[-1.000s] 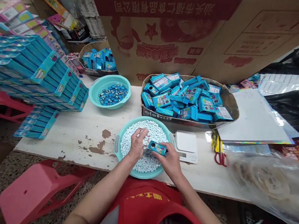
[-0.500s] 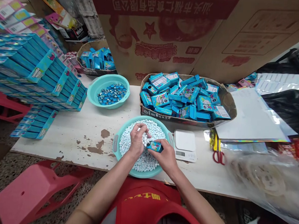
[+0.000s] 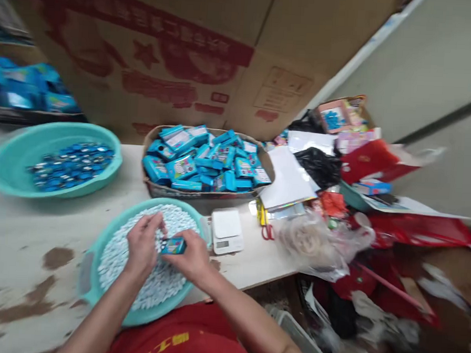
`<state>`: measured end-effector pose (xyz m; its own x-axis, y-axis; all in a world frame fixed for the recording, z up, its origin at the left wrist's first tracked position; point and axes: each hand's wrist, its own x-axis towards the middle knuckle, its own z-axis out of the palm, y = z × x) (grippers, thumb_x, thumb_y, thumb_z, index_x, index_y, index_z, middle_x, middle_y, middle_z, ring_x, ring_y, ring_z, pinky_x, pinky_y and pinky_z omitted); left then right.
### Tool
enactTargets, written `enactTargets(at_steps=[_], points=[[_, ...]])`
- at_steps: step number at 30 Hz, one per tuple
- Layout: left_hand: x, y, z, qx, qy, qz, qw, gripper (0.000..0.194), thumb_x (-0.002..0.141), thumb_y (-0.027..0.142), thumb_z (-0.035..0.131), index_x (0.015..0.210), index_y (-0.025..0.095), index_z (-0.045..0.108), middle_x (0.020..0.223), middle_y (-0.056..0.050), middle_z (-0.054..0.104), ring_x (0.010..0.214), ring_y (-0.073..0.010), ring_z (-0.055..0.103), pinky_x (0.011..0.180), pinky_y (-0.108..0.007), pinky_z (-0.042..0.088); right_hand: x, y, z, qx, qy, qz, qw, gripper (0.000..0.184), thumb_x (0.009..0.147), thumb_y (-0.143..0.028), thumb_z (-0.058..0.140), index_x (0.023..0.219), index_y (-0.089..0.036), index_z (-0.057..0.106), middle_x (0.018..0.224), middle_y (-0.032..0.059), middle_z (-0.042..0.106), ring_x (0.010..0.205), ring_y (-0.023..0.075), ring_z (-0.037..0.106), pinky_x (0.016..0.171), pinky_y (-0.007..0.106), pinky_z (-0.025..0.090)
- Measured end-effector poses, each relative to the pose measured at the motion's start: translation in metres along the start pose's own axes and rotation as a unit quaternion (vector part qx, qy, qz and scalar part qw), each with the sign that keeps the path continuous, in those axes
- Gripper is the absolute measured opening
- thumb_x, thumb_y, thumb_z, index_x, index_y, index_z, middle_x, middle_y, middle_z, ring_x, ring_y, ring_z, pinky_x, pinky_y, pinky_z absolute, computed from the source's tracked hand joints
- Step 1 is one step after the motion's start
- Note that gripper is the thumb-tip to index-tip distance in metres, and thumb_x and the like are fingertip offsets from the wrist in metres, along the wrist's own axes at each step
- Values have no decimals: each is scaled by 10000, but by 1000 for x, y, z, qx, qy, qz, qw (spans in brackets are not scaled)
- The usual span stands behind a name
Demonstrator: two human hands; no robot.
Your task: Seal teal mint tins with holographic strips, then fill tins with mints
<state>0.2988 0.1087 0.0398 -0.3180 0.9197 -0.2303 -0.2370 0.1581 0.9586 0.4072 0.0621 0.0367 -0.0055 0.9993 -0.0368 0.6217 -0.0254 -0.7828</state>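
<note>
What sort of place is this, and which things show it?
Probably a small confectionery-packing workshop: a turquoise basin of candy-like pellets, a cut-down carton of small blue boxes and a digital scale share one worktable.

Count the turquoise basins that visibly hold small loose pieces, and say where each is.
2: the left basin, with blue-and-silver pieces, and the front basin, with white pieces, beside the white scale. A teal container at right is mostly covered; its contents can't be told.

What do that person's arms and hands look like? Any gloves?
The left hand and right hand are bare, without gloves. Both forearms are bare too, with no sleeve showing. Between them is a red garment with yellow lettering.
</note>
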Motion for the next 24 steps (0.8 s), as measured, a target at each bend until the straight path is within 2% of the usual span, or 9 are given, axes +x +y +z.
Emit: enactTargets(at_steps=[3,10,15,21,24], points=[[1,3,7,-22,-7,-8,1000,275,651,387,704,630,157,555,562,42,526,518,-96,478,503,-224,412,4,2,0,-2,-15,-15,1000,390,582,-315,815,929,-245,650,871,-10,659,851,187,620,756,279,464],[-9,22,13,-33,8,-17,999,282,627,380,721,608,157,550,542,47,514,505,-94,461,478,-228,398,3,-8,-7,12,19,-8,1000,419,537,-302,851,898,-240,646,864,-11,647,855,192,614,764,289,457],[-9,17,14,-34,3,4,999,274,632,379,730,633,155,573,541,42,537,516,-103,484,500,-238,426,4,-7,-7,30,40,-4,999,420,550,-320,844,914,-239,649,869,-11,650,846,184,618,757,282,458],[-10,14,16,-36,12,2,999,267,619,371,745,670,156,595,553,42,560,526,-99,501,501,-221,431,2,-3,-9,40,34,-6,999,415,534,-279,846,901,-241,655,859,-13,655,842,186,617,742,277,460],[-11,13,16,-35,2,-3,999,263,616,361,745,672,154,592,534,48,545,490,-82,474,455,-197,394,2,-2,-9,41,41,7,998,377,543,-286,838,868,-236,653,837,-14,646,805,179,613,717,274,461]])
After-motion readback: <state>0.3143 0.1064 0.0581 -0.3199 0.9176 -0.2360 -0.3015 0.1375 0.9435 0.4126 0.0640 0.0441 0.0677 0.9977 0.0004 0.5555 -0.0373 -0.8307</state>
